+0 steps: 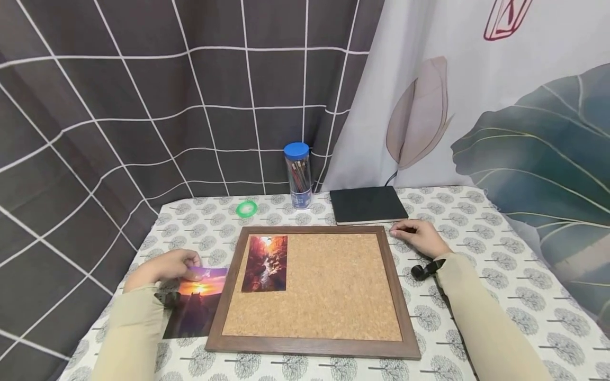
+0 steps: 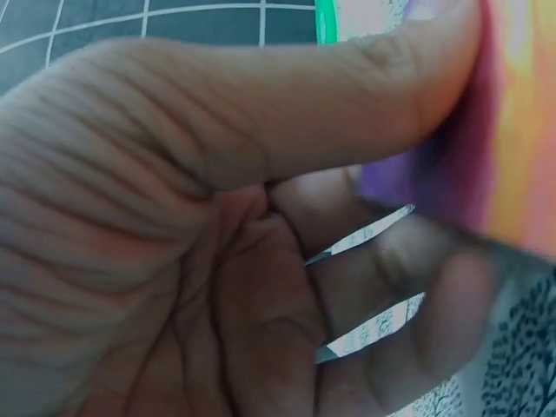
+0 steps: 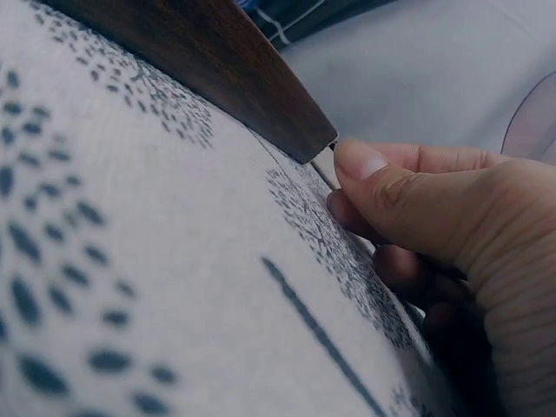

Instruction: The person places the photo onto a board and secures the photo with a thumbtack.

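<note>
Sunset photo [image 1: 197, 312], its top edge pinched between thumb and fingers of the left hand [image 1: 164, 266], sits just left of the framed corkboard [image 1: 338, 296]. The right hand [image 1: 421, 238] curls its fingers near the board's far right corner; whether it grips anything, I cannot tell. A stream photo [image 1: 265, 264] lies on the cork.

Sunset photo [image 1: 202, 301] partly hidden by left hand [image 1: 166, 266], red curtain emblem [image 1: 508, 21] cropped above, both sleeves [image 1: 486, 323] cropped below

Bright print [image 2: 519, 113] in left grip [image 2: 230, 217]
</note>
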`<state>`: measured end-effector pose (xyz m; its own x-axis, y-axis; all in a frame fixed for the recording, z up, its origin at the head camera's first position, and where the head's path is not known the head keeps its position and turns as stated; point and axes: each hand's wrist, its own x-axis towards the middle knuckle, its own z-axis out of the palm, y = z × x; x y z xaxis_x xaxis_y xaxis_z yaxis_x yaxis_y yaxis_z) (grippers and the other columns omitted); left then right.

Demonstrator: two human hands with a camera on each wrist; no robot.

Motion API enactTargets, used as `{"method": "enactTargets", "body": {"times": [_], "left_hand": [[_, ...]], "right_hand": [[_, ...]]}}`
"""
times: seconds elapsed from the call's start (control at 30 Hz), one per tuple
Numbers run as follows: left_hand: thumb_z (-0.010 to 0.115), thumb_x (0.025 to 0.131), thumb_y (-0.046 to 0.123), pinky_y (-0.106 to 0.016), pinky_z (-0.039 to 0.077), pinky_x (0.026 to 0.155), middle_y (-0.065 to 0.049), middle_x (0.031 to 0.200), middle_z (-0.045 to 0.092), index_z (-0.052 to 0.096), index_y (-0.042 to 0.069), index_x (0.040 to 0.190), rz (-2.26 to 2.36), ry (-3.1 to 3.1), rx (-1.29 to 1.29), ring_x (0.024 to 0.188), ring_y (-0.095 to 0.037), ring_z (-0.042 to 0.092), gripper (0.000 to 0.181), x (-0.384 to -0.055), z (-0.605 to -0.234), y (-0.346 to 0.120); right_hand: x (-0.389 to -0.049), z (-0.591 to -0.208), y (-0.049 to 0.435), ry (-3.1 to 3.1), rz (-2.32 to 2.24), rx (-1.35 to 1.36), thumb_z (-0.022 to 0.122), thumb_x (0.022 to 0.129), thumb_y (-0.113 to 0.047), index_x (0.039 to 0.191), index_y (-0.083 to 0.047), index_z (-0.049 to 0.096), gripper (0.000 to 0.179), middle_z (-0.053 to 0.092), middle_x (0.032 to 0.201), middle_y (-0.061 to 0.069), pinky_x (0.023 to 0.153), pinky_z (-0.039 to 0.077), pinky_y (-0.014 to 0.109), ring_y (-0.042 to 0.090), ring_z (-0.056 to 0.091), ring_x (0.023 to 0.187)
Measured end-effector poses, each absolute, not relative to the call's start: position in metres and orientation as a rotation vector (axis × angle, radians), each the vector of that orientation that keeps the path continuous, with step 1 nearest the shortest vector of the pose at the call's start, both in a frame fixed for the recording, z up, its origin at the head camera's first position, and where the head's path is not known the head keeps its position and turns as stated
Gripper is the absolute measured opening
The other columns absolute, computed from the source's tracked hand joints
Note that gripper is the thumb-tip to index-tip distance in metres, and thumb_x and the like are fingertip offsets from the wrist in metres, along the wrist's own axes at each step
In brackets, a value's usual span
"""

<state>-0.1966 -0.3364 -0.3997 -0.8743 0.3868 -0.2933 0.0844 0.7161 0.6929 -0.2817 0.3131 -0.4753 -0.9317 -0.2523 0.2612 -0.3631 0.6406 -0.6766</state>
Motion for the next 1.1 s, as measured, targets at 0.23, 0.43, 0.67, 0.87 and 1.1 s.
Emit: {"method": "enactTargets", "body": {"times": [0.23, 0.43, 0.67, 0.87, 1.1], "left_hand": [[0.077, 0.078, 0.000, -0.025, 0.045, 0.059, -0.002, 0.078, 0.059, 0.066, -0.004, 0.093, 0.950, 2.467, 0.463, 0.067, -0.012, 0.050, 0.019, -0.194, -0.391, -0.346], [0.075, 0.084, 0.004, -0.022, 0.046, 0.060, -0.002, 0.080, 0.060, 0.067, -0.004, 0.094, 1.036, 2.404, 0.482, 0.067, -0.007, 0.052, 0.015, -0.195, -0.387, -0.351], [0.072, 0.089, 0.006, -0.030, 0.055, 0.062, -0.008, 0.085, 0.069, 0.066, -0.006, 0.100, 1.173, 2.432, 0.424, 0.071, -0.012, 0.062, 0.017, -0.190, -0.374, -0.354], [0.075, 0.091, 0.017, -0.033, 0.055, 0.069, -0.006, 0.086, 0.072, 0.071, 0.003, 0.104, 1.203, 2.731, 0.378, 0.077, -0.016, 0.065, 0.020, -0.188, -0.346, -0.346], [0.075, 0.091, 0.011, -0.029, 0.056, 0.073, -0.004, 0.091, 0.075, 0.068, -0.003, 0.111, 1.541, 2.810, 0.485, 0.078, -0.013, 0.071, 0.026, -0.204, -0.325, -0.298]], "right_hand": [[-0.286, -0.471, 0.310, -2.742, 1.137, 0.509, 0.068, 0.096, -0.040, 0.109, -0.021, 0.077, 0.025, 0.072, 0.114, 0.005, 0.083, 0.052, 0.034, 0.021, 0.066, 0.101], [-0.287, -0.471, 0.311, -2.745, 1.184, 0.475, 0.069, 0.096, -0.036, 0.108, -0.019, 0.074, 0.021, 0.073, 0.100, 0.001, 0.072, 0.049, 0.028, 0.018, 0.063, 0.083], [-0.284, -0.472, 0.311, -2.729, 1.211, 0.469, 0.071, 0.094, -0.035, 0.101, -0.019, 0.075, 0.017, 0.072, 0.098, 0.000, 0.070, 0.048, 0.027, 0.016, 0.062, 0.080], [-0.283, -0.470, 0.311, -2.705, 1.218, 0.458, 0.075, 0.092, -0.031, 0.091, -0.021, 0.077, 0.011, 0.073, 0.099, -0.001, 0.074, 0.050, 0.025, 0.013, 0.065, 0.087], [-0.284, -0.469, 0.311, -2.716, 1.218, 0.465, 0.074, 0.093, -0.034, 0.093, -0.022, 0.077, 0.013, 0.073, 0.099, -0.002, 0.072, 0.050, 0.027, 0.015, 0.065, 0.086]]}}
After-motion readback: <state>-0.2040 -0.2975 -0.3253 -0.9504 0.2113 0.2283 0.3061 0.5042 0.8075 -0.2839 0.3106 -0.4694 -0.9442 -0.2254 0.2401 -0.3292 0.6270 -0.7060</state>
